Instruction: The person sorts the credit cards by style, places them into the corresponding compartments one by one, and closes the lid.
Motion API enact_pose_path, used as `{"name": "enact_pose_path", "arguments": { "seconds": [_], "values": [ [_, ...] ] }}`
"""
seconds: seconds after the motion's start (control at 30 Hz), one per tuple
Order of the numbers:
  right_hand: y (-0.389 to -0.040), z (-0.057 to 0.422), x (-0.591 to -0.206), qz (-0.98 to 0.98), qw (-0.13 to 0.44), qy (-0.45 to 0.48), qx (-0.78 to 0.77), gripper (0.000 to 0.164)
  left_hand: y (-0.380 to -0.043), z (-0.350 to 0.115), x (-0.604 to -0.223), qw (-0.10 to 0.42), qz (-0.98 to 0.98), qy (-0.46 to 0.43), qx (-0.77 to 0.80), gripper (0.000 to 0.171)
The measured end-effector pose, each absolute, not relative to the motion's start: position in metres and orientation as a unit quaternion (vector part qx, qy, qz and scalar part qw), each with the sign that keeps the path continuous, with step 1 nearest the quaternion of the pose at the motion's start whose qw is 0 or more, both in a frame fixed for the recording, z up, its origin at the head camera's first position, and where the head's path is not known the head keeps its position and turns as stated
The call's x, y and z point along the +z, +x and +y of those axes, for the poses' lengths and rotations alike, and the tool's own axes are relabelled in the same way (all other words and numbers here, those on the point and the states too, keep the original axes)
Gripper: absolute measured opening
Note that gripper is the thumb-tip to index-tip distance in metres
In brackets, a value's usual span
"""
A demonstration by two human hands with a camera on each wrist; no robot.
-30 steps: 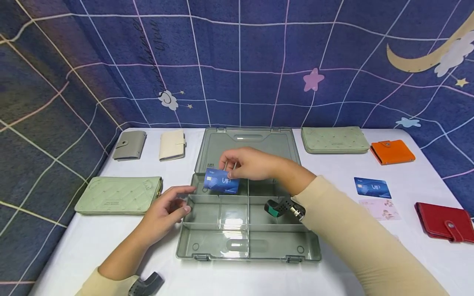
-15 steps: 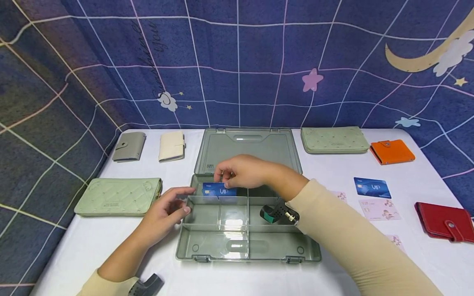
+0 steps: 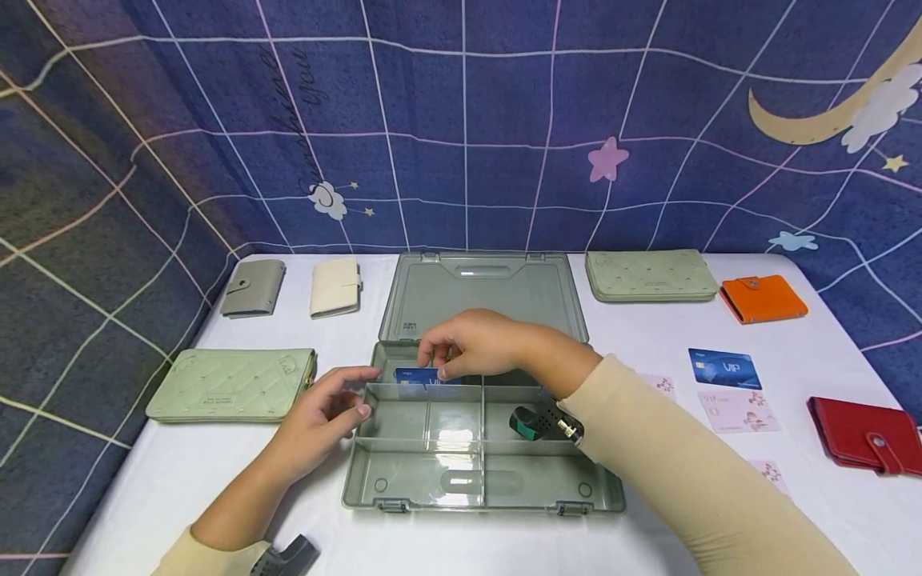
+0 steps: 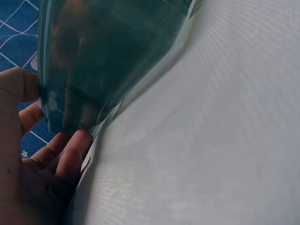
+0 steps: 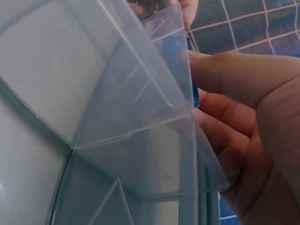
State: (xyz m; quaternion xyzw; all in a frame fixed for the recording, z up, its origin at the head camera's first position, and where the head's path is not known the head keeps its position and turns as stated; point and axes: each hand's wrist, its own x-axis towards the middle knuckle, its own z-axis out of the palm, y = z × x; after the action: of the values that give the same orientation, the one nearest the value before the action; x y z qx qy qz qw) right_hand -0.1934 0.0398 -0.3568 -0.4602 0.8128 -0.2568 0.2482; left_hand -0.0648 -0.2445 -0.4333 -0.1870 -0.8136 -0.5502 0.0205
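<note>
In the head view a grey see-through divided box (image 3: 418, 498) lies with its lid laid back. My right hand (image 3: 479, 344) pinches a blue VIP card (image 3: 414, 375) by its upper edge, in the back left compartment. Most of the card sits below the front divider's top edge. The right wrist view shows the thumb (image 5: 225, 75) at the clear divider (image 5: 140, 93), with a strip of blue card behind it. My left hand (image 3: 327, 416) rests against the box's left side, index finger stretched to the back left corner and thumb at the wall.
Green wallets (image 3: 230, 386) lie at the left and back right. Grey (image 3: 254, 286) and cream card holders (image 3: 335, 286) sit back left; orange (image 3: 765, 298) and red ones (image 3: 864, 434) right. Another blue card (image 3: 723, 368) and pink cards (image 3: 738, 410) lie near my right sleeve.
My right hand has lowered the blue card from above the box down into the back left compartment. The left hand has stayed at the box's side.
</note>
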Motion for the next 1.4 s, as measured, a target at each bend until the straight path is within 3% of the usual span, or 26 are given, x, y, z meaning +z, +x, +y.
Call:
{"name": "enact_pose_path", "arguments": {
  "seconds": [0.2,0.47,0.7,1.07,1.4],
  "values": [
    [-0.195,0.043,-0.36,0.798,0.26,-0.449,-0.308,0.039,-0.065,-0.246,-0.436,0.012,-0.818,-0.18,-0.547,0.046],
    [-0.186,0.051,-0.355,0.807,0.206,-0.476,-0.282,0.043,-0.066,-0.246,-0.436,0.018,-0.822,-0.185,-0.538,0.045],
    [-0.18,0.07,-0.353,0.785,0.185,-0.478,-0.348,0.049,-0.066,-0.245,-0.435,0.024,-0.818,-0.193,-0.541,0.046],
    [-0.163,0.131,-0.35,0.797,0.157,-0.401,-0.424,0.046,-0.064,-0.245,-0.434,0.027,-0.819,-0.186,-0.542,0.047],
    [-0.152,0.204,-0.363,0.811,0.062,-0.368,-0.451,0.05,-0.064,-0.243,-0.434,0.022,-0.817,-0.183,-0.546,0.046]
  ]
}}
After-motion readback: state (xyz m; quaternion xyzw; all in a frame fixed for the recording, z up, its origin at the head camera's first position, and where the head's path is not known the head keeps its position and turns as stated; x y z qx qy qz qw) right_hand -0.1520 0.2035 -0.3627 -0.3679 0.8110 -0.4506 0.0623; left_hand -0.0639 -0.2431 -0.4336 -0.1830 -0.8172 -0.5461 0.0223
